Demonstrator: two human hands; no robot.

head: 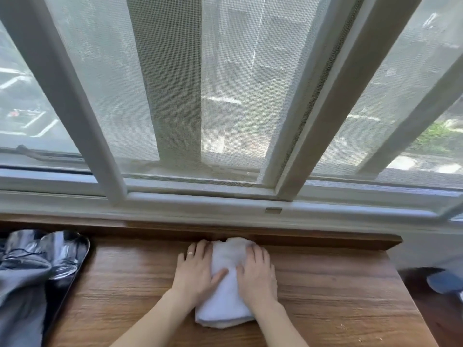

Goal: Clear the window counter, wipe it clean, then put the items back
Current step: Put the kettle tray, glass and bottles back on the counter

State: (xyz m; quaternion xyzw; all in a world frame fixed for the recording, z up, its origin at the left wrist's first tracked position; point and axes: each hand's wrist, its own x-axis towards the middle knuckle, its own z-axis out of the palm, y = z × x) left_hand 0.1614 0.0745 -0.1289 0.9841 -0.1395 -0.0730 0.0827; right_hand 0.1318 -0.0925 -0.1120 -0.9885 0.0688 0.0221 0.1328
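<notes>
A folded white cloth point(226, 294) lies on the wooden counter point(338, 291) in front of the window, its far end against the raised back ledge. My left hand point(194, 270) lies flat on the cloth's left edge, fingers straight, a ring on one finger. My right hand point(256, 274) presses flat on the cloth's right side. Both hands point toward the window.
A black glossy tray point(72, 261) sits at the counter's left end, with grey fabric point(20, 296) draped over it. The wooden back ledge point(313, 237) runs below the white window frame point(200, 196). The counter's right edge drops to the floor, where a blue object point(443, 281) lies.
</notes>
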